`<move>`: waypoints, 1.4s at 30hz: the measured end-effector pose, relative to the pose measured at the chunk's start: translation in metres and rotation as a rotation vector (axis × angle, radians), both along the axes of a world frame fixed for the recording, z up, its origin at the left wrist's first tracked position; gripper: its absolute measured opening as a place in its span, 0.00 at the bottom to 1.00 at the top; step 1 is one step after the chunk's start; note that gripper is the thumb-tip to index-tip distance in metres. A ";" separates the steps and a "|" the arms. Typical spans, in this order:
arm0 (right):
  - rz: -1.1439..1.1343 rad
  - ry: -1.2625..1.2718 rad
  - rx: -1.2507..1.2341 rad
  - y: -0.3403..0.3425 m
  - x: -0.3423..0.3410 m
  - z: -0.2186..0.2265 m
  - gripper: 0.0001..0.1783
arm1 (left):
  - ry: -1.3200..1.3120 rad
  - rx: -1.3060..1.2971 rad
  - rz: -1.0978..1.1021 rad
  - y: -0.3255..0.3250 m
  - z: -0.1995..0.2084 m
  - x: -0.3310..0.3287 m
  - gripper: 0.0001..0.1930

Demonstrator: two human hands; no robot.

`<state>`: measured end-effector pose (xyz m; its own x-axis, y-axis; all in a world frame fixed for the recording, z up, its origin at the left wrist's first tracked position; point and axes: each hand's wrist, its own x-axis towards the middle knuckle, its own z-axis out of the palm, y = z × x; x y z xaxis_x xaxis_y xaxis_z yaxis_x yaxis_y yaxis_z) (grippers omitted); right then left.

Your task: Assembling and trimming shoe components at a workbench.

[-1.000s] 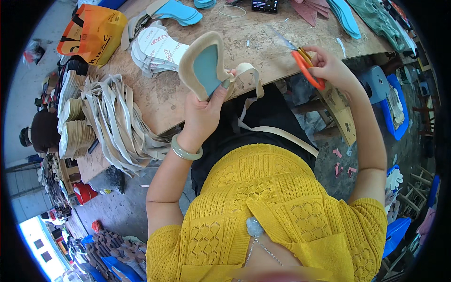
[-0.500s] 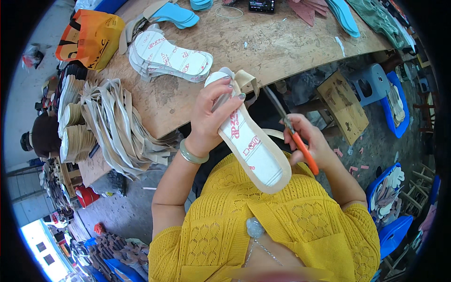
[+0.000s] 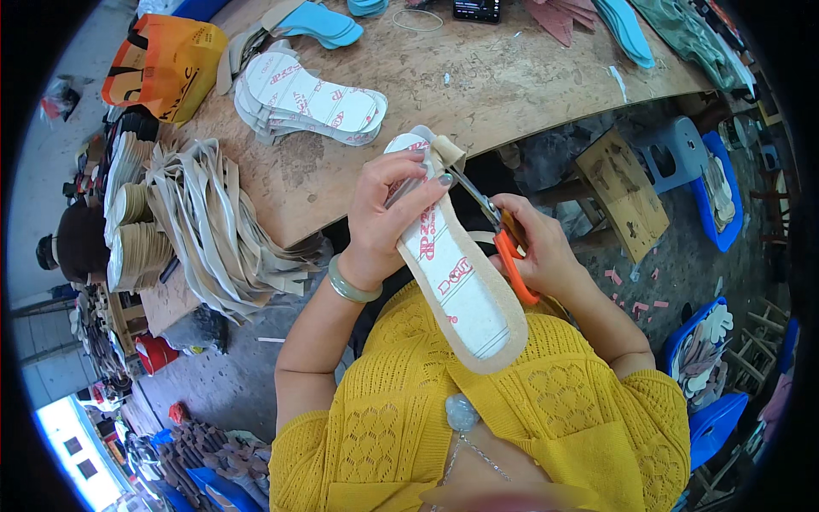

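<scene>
My left hand [image 3: 380, 205] grips a white insole [image 3: 456, 273] with red print and a beige border, thumb on top near its upper end. The insole slants down in front of my chest. At its upper right edge a beige strip [image 3: 449, 152] curls outward. My right hand [image 3: 546, 249] is closed round orange-handled scissors [image 3: 510, 260]. Their blades point up and left to the insole's edge, just below the curled strip. How far the blades are parted, and whether they touch the strip, I cannot tell.
On the wooden table [image 3: 478, 94] lie a stack of white insoles [image 3: 316, 98], blue insoles [image 3: 320, 26] and a phone [image 3: 476, 8]. Beige strips [image 3: 209, 230] hang over its left edge. An orange bag [image 3: 166, 68] stands beyond them. A stool [image 3: 670, 154] and blue baskets [image 3: 721, 418] are at right.
My right hand has brought the scissors up and left to the insole's edge. The insole's lower end has dropped slightly, and the curled strip now sits closer to my left thumb.
</scene>
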<state>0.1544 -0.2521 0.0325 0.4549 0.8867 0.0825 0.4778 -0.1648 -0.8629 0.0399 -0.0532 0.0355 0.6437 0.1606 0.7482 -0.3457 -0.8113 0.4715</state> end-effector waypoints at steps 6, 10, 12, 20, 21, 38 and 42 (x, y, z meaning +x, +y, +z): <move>-0.024 -0.015 0.080 0.000 0.001 -0.001 0.39 | 0.027 -0.002 -0.016 -0.001 0.004 -0.001 0.23; -0.055 -0.016 0.068 0.000 0.001 -0.002 0.39 | 0.016 0.103 -0.022 -0.002 0.011 0.000 0.23; -0.049 -0.009 0.064 -0.001 0.001 -0.001 0.38 | 0.025 0.104 -0.027 -0.002 0.010 0.000 0.22; -0.036 0.064 0.091 -0.003 0.002 -0.003 0.35 | 0.019 0.115 -0.053 -0.001 0.013 0.000 0.22; -0.036 0.064 0.091 -0.003 0.002 -0.004 0.35 | 0.032 0.128 -0.058 0.000 0.014 -0.001 0.22; -0.327 -0.308 -0.023 0.038 0.061 -0.005 0.28 | 0.097 -0.776 0.120 0.010 0.012 -0.009 0.11; -0.332 -0.707 -0.132 0.072 0.105 -0.010 0.20 | -0.017 -1.422 -0.125 0.011 0.027 -0.003 0.16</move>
